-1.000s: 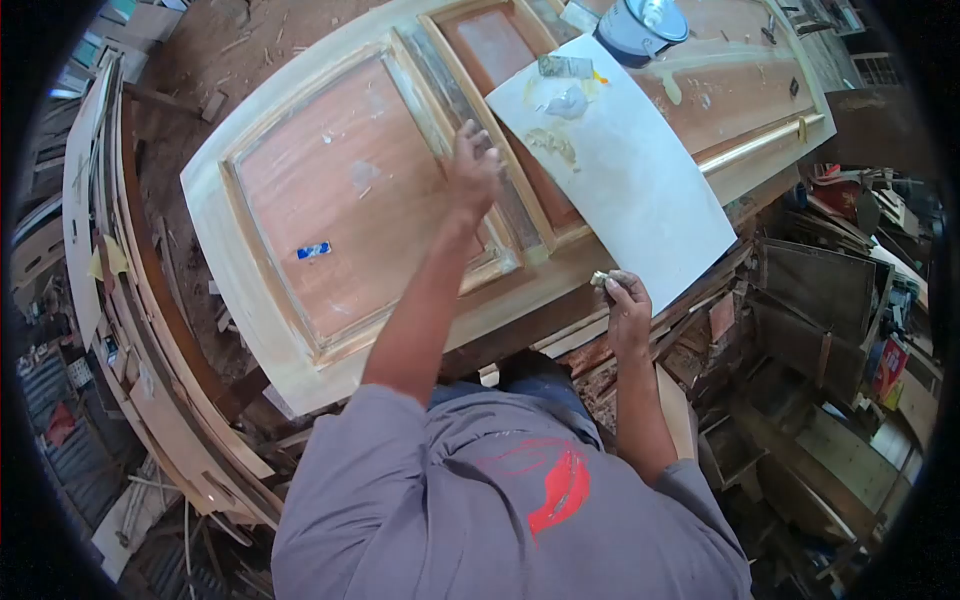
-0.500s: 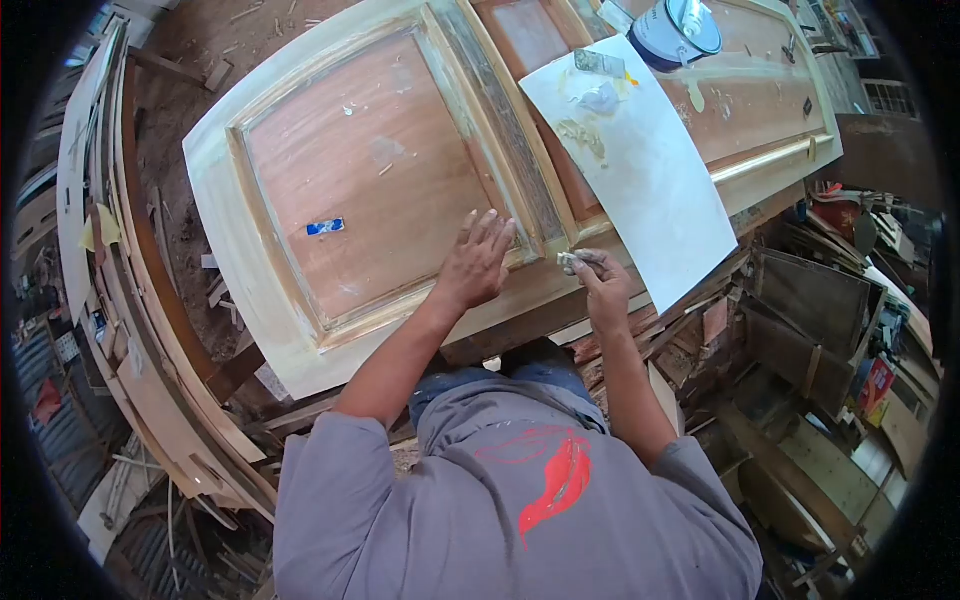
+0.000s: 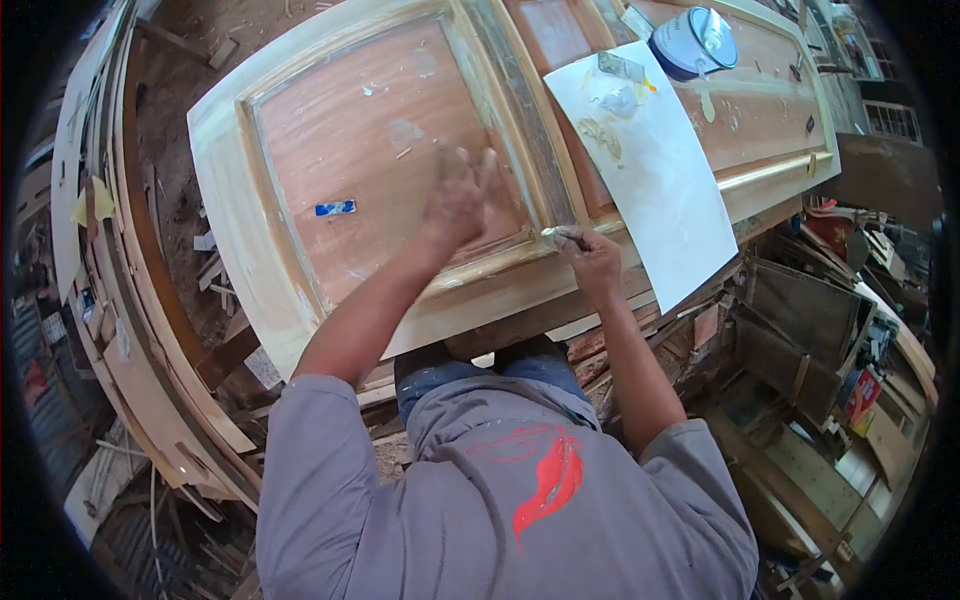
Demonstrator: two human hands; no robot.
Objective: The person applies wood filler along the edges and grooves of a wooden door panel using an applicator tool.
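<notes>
A wooden panelled door (image 3: 300, 260) lies flat in front of me, pale frame around reddish panels. My left hand (image 3: 462, 195) is blurred with fingers spread over the near panel's right side. My right hand (image 3: 590, 252) grips a small putty knife (image 3: 556, 232), its tip at the moulding corner of the panel. A white sheet (image 3: 665, 180) with dabs of filler lies across the door to the right. A small blue object (image 3: 335, 208) lies on the panel.
A round tin (image 3: 693, 40) stands on the door beyond the sheet. Stacked door frames (image 3: 120, 300) lean at the left. Wooden boxes, scrap wood and clutter (image 3: 820, 330) fill the floor at the right.
My left hand came down the panel, then lifted up and left over it. My right hand moved from the sheet's edge to the moulding corner with the putty knife.
</notes>
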